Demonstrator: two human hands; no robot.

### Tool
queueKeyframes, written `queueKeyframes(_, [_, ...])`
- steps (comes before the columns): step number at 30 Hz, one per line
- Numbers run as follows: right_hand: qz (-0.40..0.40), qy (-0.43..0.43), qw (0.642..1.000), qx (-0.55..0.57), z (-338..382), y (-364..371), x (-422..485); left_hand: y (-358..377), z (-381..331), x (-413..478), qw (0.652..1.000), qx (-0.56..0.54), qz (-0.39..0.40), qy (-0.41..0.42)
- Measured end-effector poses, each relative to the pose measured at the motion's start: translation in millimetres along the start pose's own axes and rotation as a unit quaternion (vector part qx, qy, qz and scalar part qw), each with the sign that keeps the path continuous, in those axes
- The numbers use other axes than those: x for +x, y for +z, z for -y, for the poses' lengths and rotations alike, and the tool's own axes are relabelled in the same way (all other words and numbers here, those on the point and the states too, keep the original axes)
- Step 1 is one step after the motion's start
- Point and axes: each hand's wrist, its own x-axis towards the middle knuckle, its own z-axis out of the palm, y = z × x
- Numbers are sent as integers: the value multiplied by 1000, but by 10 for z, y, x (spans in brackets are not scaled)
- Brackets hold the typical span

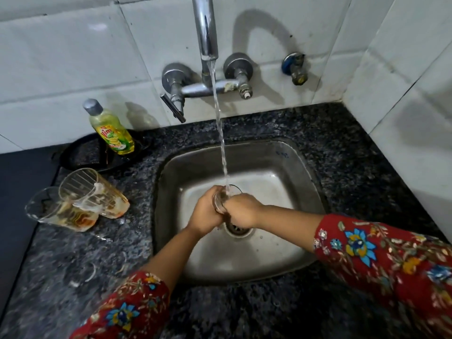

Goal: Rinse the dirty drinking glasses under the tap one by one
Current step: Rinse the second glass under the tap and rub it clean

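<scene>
While water runs in a thin stream [221, 143] from the chrome wall tap [205, 28], the person holds a small clear drinking glass [226, 195] under it, above the square steel sink [168, 192]. The left hand [204, 214] and the right hand [242, 211] close on the glass from opposite sides. The fingers [211, 193] of both hands are curled round its wall and grip it. Its mouth faces up, and the stream drops into it just beyond the fingertips. The round metal drain [238, 230] lies directly beneath the fingers.

Well to the left of the fingers, on the speckled black granite counter [342, 155], a ribbed clear glass [94, 192] with orange-brown dregs and a white film sits touching a second stained clear glass [61, 210]. The second glass is farther from the fingers. Beyond those two, toward the white tiled wall [61, 57], a yellow-green dish soap bottle [111, 128] with a grey cap stands on a round black tray [80, 155]. Red floral sleeves [381, 260] cover both arms behind the wrists.
</scene>
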Motion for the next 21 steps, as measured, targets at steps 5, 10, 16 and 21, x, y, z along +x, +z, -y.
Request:
queueKeyframes(5, [-52,-14,987,154,-45,-4,-15,-48,0,36,996,-7,85,-27])
queueKeyframes(10, [-31,29,992,118,53,-43,-128,-61,8,20,996,15,84,-20])
queueKeyframes(16, [-76,75,993,55,89,80,-75,37,-60,22,998,45,36,-21])
queueKeyframes(21, [-102,-5,993,-63,-84,-22,-237,-125,101,110,993,16,105,-49])
